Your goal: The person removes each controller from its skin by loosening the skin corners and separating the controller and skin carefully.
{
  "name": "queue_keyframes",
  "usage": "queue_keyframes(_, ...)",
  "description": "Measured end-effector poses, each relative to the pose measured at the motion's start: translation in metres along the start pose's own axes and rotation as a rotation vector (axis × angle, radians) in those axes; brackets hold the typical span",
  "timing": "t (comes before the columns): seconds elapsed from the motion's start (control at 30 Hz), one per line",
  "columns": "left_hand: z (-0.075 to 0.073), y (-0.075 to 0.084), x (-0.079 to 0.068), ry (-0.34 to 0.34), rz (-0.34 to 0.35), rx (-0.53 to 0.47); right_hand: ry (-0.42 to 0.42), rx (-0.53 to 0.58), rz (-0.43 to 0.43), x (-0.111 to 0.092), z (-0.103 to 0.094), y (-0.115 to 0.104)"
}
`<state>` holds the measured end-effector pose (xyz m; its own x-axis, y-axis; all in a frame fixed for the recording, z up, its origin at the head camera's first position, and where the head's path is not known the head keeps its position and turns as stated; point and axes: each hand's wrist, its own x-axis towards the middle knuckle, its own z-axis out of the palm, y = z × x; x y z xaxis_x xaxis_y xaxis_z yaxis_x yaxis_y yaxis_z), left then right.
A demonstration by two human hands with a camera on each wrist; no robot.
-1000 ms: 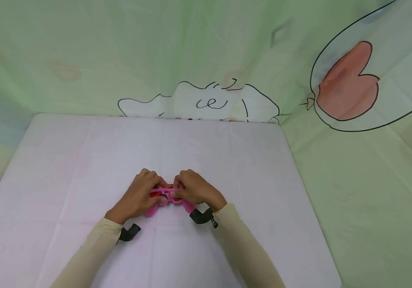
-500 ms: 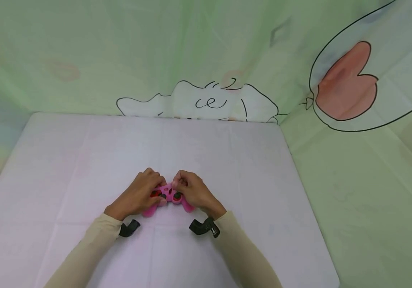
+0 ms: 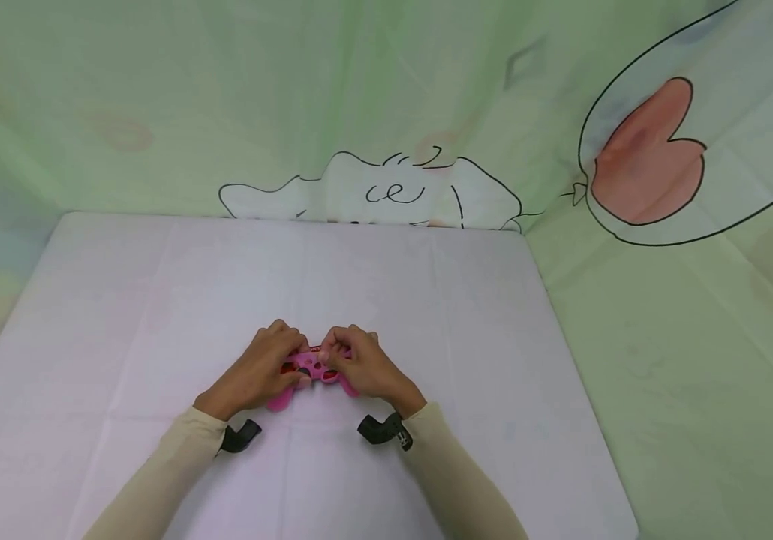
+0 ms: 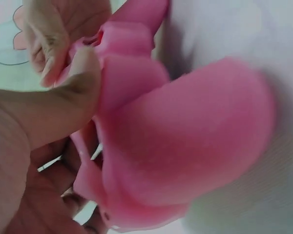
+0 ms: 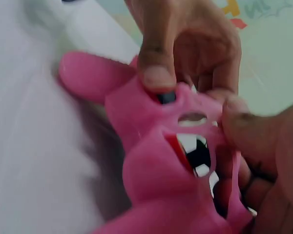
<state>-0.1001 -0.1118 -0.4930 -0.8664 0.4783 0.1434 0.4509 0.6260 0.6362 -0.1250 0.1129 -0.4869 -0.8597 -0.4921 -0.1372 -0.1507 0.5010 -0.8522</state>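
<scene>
A game controller in a soft pink silicone cover [image 3: 281,400] is between my two hands, low over the white table. Red parts of the controller [image 3: 315,349] show along its far edge. My left hand [image 3: 258,373] grips the left side, thumb on the front and fingers curled behind. My right hand [image 3: 371,367] pinches the cover near its far middle edge between thumb and fingers. In the right wrist view, the cover [image 5: 154,168] is stretched, with gaps around its openings. In the left wrist view, the left grip of the cover [image 4: 195,136] bulges loosely.
The white-covered table [image 3: 157,300] extends on all sides of the hands. Behind it hangs a green printed cloth [image 3: 224,90] with line drawings. A black wrist mount [image 3: 241,436] sits under the left wrist and another mount [image 3: 381,430] under the right.
The right fingers have shifted along the cover's far edge. A thumbstick opening that showed clearly half a second ago is now partly covered. The left hand keeps its grip, almost still.
</scene>
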Motion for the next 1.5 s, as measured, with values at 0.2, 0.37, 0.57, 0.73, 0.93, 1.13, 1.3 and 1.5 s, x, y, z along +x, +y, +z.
queue_keyframes(0.2,0.01,-0.002,-0.005,0.079,0.026,-0.015,0.037,-0.216,-0.075,-0.003,0.004,-0.002)
queue_keyframes(0.37,0.013,0.0,-0.008,0.128,0.046,0.001,0.142,-0.382,-0.159,-0.008,0.013,-0.004)
queue_keyframes(0.57,0.012,-0.001,-0.012,0.176,0.058,0.059,0.278,-0.47,-0.289,-0.015,0.021,0.004)
queue_keyframes(0.73,0.012,-0.002,-0.016,0.224,0.069,0.126,0.341,-0.512,-0.397,-0.022,0.022,0.013)
queue_keyframes(0.93,0.011,-0.004,-0.021,0.259,0.099,0.167,0.366,-0.541,-0.501,-0.026,0.021,0.02)
queue_keyframes(1.13,0.016,-0.007,-0.027,0.33,0.152,0.165,0.405,-0.527,-0.587,-0.026,0.021,0.027)
queue_keyframes(1.3,0.021,-0.007,-0.028,0.424,0.234,0.181,0.426,-0.499,-0.607,-0.026,0.021,0.03)
queue_keyframes(1.5,0.026,-0.007,-0.029,0.46,0.289,0.238,0.44,-0.478,-0.588,-0.027,0.022,0.033)
